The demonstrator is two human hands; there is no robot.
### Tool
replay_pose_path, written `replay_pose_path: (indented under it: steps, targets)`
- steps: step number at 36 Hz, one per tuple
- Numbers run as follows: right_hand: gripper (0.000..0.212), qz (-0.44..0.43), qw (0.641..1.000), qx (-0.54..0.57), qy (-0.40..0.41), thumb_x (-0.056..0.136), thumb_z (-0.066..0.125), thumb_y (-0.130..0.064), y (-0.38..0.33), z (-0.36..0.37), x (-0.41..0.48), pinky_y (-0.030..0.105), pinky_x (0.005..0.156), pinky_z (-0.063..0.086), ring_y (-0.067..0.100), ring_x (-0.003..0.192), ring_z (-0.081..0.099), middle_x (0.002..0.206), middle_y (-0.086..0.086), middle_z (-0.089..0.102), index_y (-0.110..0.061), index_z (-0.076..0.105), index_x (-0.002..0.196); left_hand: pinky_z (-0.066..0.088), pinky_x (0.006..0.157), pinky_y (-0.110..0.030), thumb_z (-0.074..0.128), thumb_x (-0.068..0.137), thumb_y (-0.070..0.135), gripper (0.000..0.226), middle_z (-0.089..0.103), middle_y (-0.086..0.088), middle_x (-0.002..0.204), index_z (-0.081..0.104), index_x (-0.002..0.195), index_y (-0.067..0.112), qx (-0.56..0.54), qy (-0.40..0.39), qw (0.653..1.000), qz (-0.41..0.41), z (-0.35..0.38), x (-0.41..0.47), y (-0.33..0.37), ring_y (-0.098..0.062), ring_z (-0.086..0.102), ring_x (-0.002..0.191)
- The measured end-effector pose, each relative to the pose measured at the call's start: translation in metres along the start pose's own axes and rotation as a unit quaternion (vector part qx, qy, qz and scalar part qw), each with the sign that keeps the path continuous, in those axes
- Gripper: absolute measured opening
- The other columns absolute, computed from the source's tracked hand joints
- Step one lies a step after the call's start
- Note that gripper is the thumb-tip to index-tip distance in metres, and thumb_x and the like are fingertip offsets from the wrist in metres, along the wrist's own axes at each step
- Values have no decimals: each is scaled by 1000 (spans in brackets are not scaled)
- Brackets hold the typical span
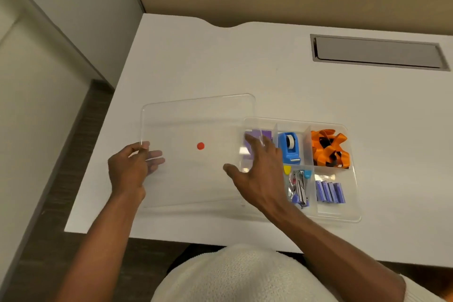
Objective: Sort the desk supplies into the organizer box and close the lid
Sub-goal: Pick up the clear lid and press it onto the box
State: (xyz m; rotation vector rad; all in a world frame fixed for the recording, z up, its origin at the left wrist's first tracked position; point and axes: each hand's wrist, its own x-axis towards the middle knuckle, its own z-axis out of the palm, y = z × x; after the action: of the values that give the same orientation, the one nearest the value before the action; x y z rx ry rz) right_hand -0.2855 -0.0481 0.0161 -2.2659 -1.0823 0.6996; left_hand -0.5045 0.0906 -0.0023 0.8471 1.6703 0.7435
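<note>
With my left hand [127,167] pinching the near-left edge of the clear lid [196,125] and my right hand [259,169] spread open at its right edge, I judge the sorting done and the closing under way. The lid (red dot in its middle) lies mostly left of the box [353,213], overlapping only its left compartment. Next it must slide right and square up over the rim. The white counter [245,68] carries a grey hatch [377,51]; beige walls stand behind.
</note>
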Motion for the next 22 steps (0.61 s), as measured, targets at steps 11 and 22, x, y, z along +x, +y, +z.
replay_pose_path:
  steps: [11, 22]
  targets:
    - [80, 71, 988, -16, 133, 79, 79, -54, 110, -73, -21, 53, 108, 42, 29, 138, 41, 155, 4, 45, -27, 47, 148, 53, 103, -41, 75, 90, 44, 58, 68, 4, 130, 56, 140, 23, 253, -112, 957, 89, 117, -78, -19, -21, 65, 118]
    - [86, 117, 981, -76, 132, 77, 74, -65, 170, -93, -27, 55, 108, 39, 37, 139, 37, 158, 14, 40, -27, 45, 149, 57, 100, -50, 77, 86, 51, 78, 63, -7, 141, 41, 148, 20, 364, -143, 911, 126, 170, -117, -50, -33, 65, 122]
